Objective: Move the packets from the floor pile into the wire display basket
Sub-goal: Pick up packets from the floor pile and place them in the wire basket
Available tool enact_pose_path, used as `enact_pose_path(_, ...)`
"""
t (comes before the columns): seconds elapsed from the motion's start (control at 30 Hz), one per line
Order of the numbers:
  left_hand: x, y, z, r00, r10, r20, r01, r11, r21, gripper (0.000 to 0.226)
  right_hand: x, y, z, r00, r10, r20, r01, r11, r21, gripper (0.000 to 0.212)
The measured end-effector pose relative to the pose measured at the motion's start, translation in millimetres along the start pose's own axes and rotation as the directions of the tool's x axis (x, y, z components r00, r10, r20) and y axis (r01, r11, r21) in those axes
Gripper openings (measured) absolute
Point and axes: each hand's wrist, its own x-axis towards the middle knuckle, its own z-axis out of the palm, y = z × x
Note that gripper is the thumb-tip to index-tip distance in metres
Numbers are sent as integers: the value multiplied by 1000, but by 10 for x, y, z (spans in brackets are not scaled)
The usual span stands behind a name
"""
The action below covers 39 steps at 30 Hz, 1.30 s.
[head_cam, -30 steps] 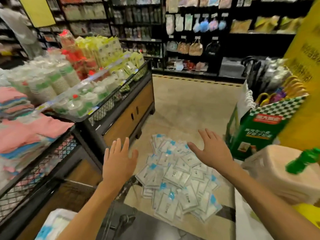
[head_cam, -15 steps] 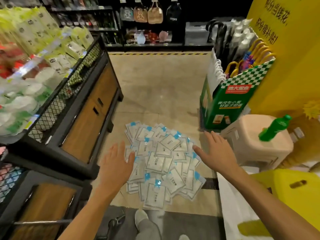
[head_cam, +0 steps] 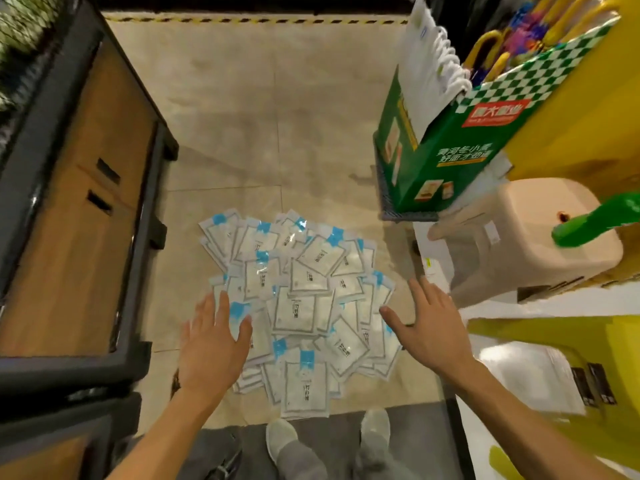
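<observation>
Below me on the tan tiled floor [head_cam: 242, 109] lies the pile of packets [head_cam: 298, 303], between the wood-panelled display stand [head_cam: 79, 209] on my left and the green checkered box [head_cam: 446, 147] and beige stool [head_cam: 540, 237] on my right. They are flat clear-and-white pouches with blue top tabs and small dark print, overlapping, their long sides running every which way. My left hand [head_cam: 211, 344] hangs flat over the pile's left edge, fingers straight; my right hand [head_cam: 433, 323] is spread at its right edge, holding nothing.
</observation>
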Motion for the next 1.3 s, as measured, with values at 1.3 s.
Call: enact_pose_path(1.3,3324,-1277,5441,990,-136,-36,90,809,-581,54,2793,375,6015,958,287,-21,-190,687,701,47)
